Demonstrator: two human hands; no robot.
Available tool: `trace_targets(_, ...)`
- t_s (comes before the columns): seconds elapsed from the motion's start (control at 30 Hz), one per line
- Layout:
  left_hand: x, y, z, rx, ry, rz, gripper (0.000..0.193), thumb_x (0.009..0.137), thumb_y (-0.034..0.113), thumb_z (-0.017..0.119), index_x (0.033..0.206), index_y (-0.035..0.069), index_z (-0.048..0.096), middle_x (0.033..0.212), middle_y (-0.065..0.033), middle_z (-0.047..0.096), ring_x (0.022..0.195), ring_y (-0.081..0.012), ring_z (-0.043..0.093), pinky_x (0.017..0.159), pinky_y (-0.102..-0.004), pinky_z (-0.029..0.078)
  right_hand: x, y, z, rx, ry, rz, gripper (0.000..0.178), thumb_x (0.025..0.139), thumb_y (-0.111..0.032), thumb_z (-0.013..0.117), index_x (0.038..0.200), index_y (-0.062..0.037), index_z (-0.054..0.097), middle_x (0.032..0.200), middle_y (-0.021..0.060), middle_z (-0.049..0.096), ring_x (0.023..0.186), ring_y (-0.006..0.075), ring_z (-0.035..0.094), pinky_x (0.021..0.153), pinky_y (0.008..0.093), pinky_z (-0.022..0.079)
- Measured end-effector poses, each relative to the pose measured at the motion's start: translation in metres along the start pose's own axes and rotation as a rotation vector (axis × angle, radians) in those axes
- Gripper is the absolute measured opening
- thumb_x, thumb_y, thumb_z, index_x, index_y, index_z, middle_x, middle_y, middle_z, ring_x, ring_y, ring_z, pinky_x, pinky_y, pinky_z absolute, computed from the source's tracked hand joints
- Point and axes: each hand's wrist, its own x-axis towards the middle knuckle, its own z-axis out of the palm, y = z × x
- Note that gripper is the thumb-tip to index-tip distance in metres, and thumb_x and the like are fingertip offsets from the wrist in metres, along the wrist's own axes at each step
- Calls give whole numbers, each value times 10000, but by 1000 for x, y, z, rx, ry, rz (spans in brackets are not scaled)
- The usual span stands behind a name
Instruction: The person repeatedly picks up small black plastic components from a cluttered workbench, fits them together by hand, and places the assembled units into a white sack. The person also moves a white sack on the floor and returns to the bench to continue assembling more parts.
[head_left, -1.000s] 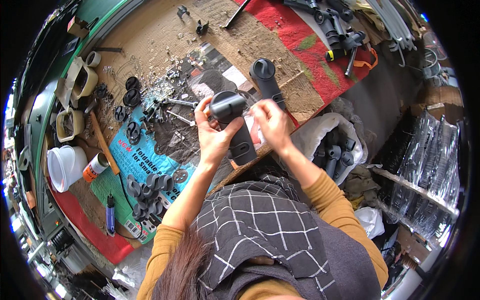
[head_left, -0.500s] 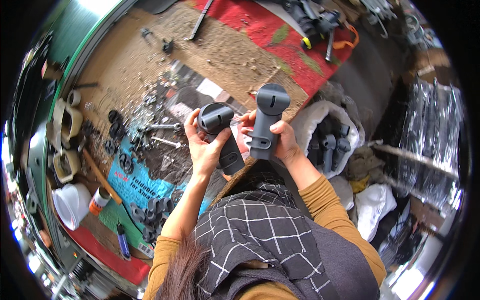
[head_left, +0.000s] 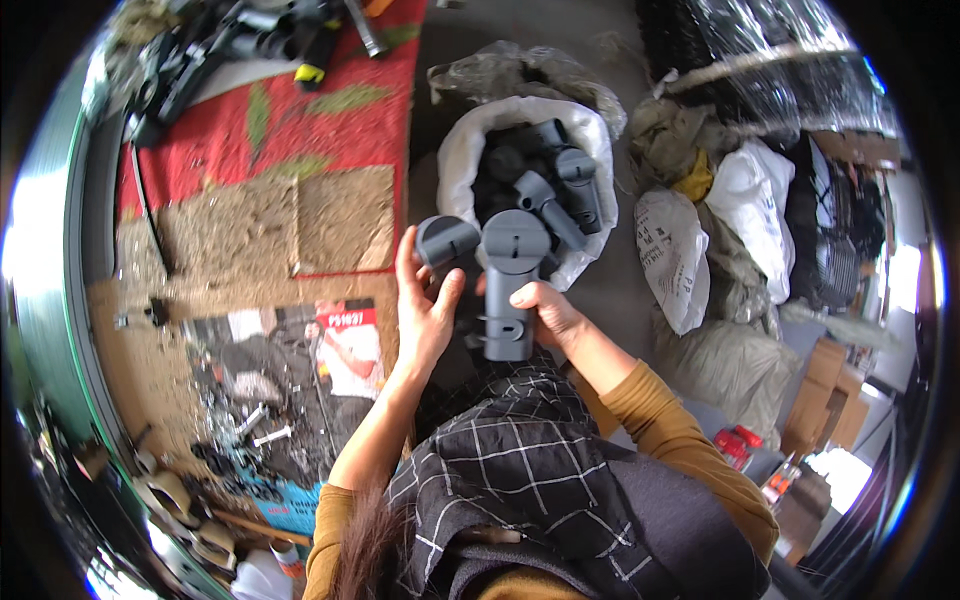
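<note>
My right hand grips a grey plastic fitting by its tubular body. The fitting has a round, slotted head at the top and a small loop low on its side. In my left hand is a second, similar fitting, darker grey, its round head tilted beside the first. Most of that one's body is hidden or blurred. Just beyond both hands stands an open white sack, with several more grey fittings inside.
On the left, a workbench carries a red cloth, brown board, printed sheets and scattered bolts. Black parts lie at its far end. White bags and cardboard boxes are on the right.
My view and body have turned to the right, away from the bench. Both hands, still holding the two fittings, are now in front of the open sack.
</note>
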Motion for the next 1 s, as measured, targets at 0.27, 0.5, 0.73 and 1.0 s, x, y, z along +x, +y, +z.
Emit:
trace_targets(0.27, 117, -81, 11, 403, 184, -232, 680, 913, 379, 604, 1419, 24, 322, 1351, -188, 448, 1226, -260, 445, 1025, -341, 357, 46, -49, -89, -1689, 662, -348, 648, 588, -331, 747, 1160, -73, 588, 1332, 270, 339, 1233, 427, 357, 993, 517, 349)
trace_targets(0.5, 168, -109, 2, -127, 203, -685, 653, 916, 531, 525, 1371, 72, 428, 1310, -93, 520, 1166, -220, 519, 973, -369, 419, 66, -23, -92, -1712, 637, -571, 475, 714, -405, 772, 1003, -66, 607, 1327, 266, 370, 1263, 437, 341, 1027, 558, 289)
trace_targets(0.73, 171, -93, -14, -307, 148, -630, 402, 1006, 350, 425, 1274, 65, 518, 1201, -68, 602, 1075, -186, 582, 904, -356, 497, 66, -144, -225, -1047, 1136, -645, 253, 930, -264, 564, 976, -19, 604, 967, 100, 628, 887, 216, 605, 798, 350, 475)
trace_targets(1.0, 176, -81, -1, -302, 31, -714, 243, 942, 213, 591, 1143, 82, 556, 961, -22, 637, 841, -140, 617, 735, -280, 521, 88, -160, -311, -456, 573, -126, 321, 878, -291, 624, 1017, -3, 609, 934, 61, 638, 794, 172, 604, 697, 326, 505)
